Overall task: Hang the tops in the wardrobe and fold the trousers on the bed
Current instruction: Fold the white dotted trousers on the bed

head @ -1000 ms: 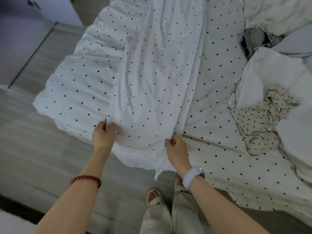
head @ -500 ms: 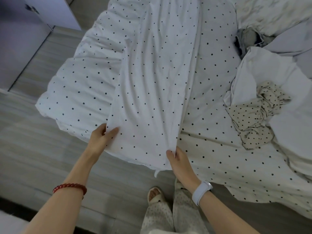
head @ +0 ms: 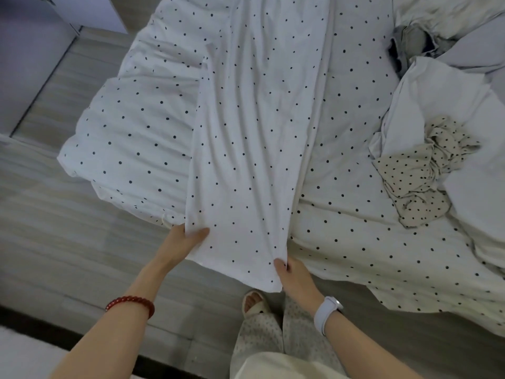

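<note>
The dotted trousers (head: 246,149) lie lengthwise on the bed (head: 355,242), not yet folded — left hand (head: 183,243) and right hand (head: 293,274) each pinch the near hem at six o'clock. A crumpled beige garment (head: 418,176) and grey clothing (head: 410,42) wait at three and one o'clock — most of the task looks left.

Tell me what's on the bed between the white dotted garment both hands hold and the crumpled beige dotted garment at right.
Head view: only bare dotted bedsheet lies between the white garment and the beige garment.
</note>
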`<state>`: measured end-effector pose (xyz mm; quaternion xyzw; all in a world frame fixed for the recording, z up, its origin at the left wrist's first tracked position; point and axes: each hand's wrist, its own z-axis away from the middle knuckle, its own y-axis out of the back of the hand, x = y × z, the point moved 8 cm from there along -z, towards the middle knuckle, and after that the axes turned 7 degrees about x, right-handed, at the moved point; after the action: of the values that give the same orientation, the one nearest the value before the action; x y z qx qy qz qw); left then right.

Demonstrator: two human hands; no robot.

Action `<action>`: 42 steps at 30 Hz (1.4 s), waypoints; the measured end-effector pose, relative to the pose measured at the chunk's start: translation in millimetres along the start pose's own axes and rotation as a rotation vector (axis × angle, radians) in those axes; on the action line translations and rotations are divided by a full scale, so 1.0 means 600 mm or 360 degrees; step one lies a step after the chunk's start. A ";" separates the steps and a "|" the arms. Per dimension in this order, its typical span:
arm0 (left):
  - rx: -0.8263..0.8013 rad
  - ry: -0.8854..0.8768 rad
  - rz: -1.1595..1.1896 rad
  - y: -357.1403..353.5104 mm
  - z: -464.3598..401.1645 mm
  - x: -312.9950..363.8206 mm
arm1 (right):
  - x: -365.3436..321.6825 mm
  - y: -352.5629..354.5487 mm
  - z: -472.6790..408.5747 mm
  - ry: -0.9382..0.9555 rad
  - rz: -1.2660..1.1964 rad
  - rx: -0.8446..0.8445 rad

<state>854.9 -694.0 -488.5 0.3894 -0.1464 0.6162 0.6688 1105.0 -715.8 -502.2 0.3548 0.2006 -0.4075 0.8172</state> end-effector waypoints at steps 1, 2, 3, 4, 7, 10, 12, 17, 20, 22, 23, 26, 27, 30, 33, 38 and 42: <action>0.0003 0.0010 -0.0033 -0.001 0.001 -0.008 | 0.009 -0.003 -0.002 -0.0028 0.0058 0.0012; -0.0003 0.0022 -0.0084 -0.002 0.000 -0.017 | 0.019 -0.008 -0.004 -0.0050 0.0111 0.0016; -0.0014 0.0028 -0.0152 -0.003 -0.001 -0.025 | 0.025 -0.009 -0.003 -0.0082 0.0140 0.0014; -0.0019 0.0033 -0.0190 -0.002 -0.001 -0.029 | 0.030 -0.009 -0.002 -0.0114 0.0151 0.0016; 0.0044 0.0118 -0.0148 0.007 -0.011 -0.049 | 0.030 -0.002 0.000 -0.0105 0.0135 0.0044; 0.0134 0.0210 0.0053 0.006 -0.019 -0.057 | 0.030 0.008 0.001 -0.0084 0.0181 0.0117; 0.0183 0.0240 0.0275 0.008 -0.023 -0.051 | 0.030 0.008 0.000 -0.0088 0.0218 0.0070; 0.0172 0.0153 0.0541 0.031 -0.047 0.014 | -0.036 0.043 -0.024 -0.0108 -0.0303 0.0199; 0.0324 0.0104 0.0656 0.041 -0.058 0.048 | -0.083 0.078 -0.048 -0.0061 -0.0473 0.0401; 0.0443 0.0071 0.0680 0.045 -0.057 0.054 | -0.098 0.095 -0.055 0.0017 -0.0389 0.0543; 0.0492 0.0072 0.0703 0.047 -0.055 0.054 | -0.096 0.103 -0.052 0.0020 -0.0335 0.0624; 0.0588 0.0105 0.0834 0.057 -0.051 0.041 | -0.068 0.118 -0.034 -0.0049 -0.0308 0.0789; 0.0604 0.0111 0.0871 0.060 -0.049 0.035 | -0.057 0.117 -0.030 -0.0074 -0.0311 0.0791; 0.0613 0.0161 0.0955 0.059 -0.047 0.018 | -0.037 0.108 -0.032 -0.0137 -0.0220 0.0751; 0.0512 0.0254 0.0952 0.055 -0.055 0.013 | -0.034 0.104 -0.037 -0.0186 -0.0130 0.0703; 0.0377 0.0140 0.0450 0.059 -0.063 0.046 | -0.063 0.120 -0.045 -0.0075 -0.0133 0.0739; 0.0874 0.0119 -0.0090 0.083 -0.045 0.054 | -0.045 0.123 -0.055 -0.0219 0.0201 0.0637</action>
<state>806.8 -655.1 -467.6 0.5369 0.0617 0.6278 0.5602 1147.6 -646.1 -476.6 0.4931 0.0367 -0.4104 0.7662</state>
